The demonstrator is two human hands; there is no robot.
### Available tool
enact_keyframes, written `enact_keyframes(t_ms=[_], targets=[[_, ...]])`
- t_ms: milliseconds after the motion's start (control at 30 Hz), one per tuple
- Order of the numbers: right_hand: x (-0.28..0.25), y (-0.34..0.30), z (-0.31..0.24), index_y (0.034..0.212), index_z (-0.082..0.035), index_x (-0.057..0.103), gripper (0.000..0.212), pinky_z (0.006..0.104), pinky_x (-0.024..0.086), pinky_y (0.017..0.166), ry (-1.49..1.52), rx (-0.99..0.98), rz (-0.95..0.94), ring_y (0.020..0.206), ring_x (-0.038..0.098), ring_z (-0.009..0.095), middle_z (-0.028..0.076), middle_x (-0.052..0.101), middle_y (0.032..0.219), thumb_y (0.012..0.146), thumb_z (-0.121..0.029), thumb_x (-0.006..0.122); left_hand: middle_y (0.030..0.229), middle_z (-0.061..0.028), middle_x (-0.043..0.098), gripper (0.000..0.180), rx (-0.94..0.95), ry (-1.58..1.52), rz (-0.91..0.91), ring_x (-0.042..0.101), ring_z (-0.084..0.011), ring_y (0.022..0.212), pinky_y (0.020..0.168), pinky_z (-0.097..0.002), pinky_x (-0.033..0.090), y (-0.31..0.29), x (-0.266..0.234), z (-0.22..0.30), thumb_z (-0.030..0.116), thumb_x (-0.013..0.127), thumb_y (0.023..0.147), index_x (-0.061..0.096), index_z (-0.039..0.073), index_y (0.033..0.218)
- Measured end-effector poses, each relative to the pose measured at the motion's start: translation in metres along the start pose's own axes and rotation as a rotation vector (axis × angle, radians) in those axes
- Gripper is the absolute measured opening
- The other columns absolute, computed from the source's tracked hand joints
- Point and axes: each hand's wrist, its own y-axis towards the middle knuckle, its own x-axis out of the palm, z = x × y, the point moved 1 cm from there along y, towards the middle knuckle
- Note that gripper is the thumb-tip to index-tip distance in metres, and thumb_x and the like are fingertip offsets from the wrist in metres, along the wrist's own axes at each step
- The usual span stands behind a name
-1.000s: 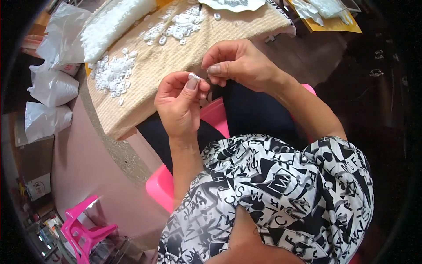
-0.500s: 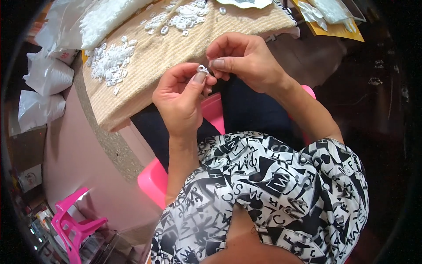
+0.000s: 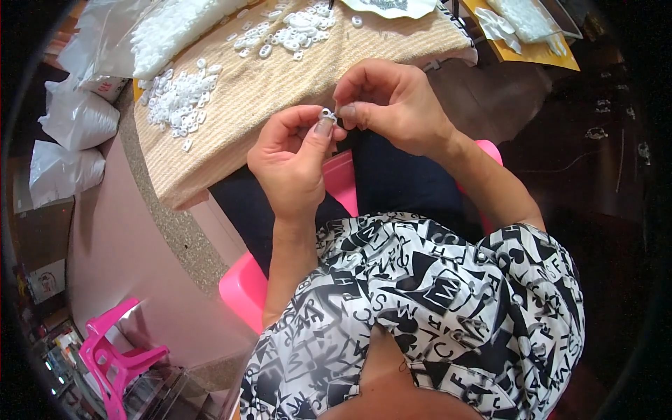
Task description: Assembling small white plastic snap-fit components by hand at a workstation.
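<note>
Left hand [image 3: 290,159] pinches a white piece [image 3: 327,113]; right hand [image 3: 402,105] (grip unclear) has come closer.

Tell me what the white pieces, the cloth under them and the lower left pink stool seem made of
White pieces: probably plastic, judging by their repeated, holed shapes; gloss is hard to tell. Cloth: woven textile, matte, with visible ribbing; fibre unclear. Pink stool: likely glossy moulded plastic, from its sheen and even colour.

Tbl cloth [image 3: 241,105] rough, matt; wht pcs [image 3: 182,99] smooth plast.
</note>
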Motion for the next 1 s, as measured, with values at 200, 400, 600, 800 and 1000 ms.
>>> enact_keyframes(t_ms=[200, 400, 600, 800, 1000], targets=[[-0.0004, 0.0004, 0.0005, 0.083, 0.002, 0.055, 0.013, 0.0206, 0.047, 0.062, -0.126, -0.076, 0.005, 0.067, 0.055, 0.008, 0.003, 0.057, 0.073, 0.072, 0.008, 0.058, 0.075, -0.0068, 0.06, 0.011, 0.05, 0.058, -0.011, 0.058, -0.0098, 0.063, 0.059, -0.0194, 0.047, -0.0018, 0.0009, -0.0006, -0.004, 0.059, 0.076, 0.057, -0.005, 0.087], [0.0007, -0.0003, -0.0028, 0.08, 0.002, 0.054, 0.012, 0.0208, 0.047, 0.06, -0.109, -0.064, -0.041, 0.066, 0.056, 0.009, 0.004, 0.056, 0.071, 0.071, 0.009, 0.056, 0.074, -0.0061, 0.06, 0.01, 0.098, 0.155, -0.011, 0.057, -0.0087, 0.062, 0.058, -0.0191, 0.047, -0.0048, 0.0037, 0.0034, -0.006, 0.058, 0.076, 0.057, -0.005, 0.086], [-0.0003, -0.0012, -0.0023, 0.081, 0.001, 0.052, 0.011, 0.0199, 0.045, 0.058, -0.163, -0.064, -0.075, 0.068, 0.058, 0.01, 0.004, 0.055, 0.072, 0.074, 0.01, 0.054, 0.076, -0.0066, 0.06, 0.011, 0.145, 0.238, -0.041, 0.057, -0.0102, 0.062, 0.057, -0.0197, 0.047, -0.004, 0.0034, -0.0003, -0.004, 0.059, 0.076, 0.058, -0.004, 0.087], [0.0012, 0.0015, 0.0025, 0.074, 0.001, 0.054, 0.011, 0.0221, 0.046, 0.054, -0.2, -0.07, -0.031, 0.06, 0.054, 0.008, 0.004, 0.057, 0.065, 0.067, 0.008, 0.058, 0.071, -0.0044, 0.056, 0.013, 0.181, 0.347, -0.052, 0.055, -0.0082, 0.061, 0.056, -0.0192, 0.046, -0.0039, 0.0038, 0.0015, -0.013, 0.054, 0.072, 0.056, -0.003, 0.08], [0.0016, 0.0016, 0.0071, 0.076, 0.001, 0.054, 0.01, 0.0225, 0.045, 0.055, -0.304, -0.027, -0.012, 0.062, 0.054, 0.007, 0.005, 0.056, 0.064, 0.069, 0.008, 0.057, 0.068, -0.0084, 0.055, 0.012, 0.182, 0.368, -0.07, 0.055, -0.0123, 0.058, 0.054, -0.0219, 0.045, 0.0003, -0.0008, -0.0052, -0.013, 0.052, 0.069, 0.056, -0.005, 0.077]])
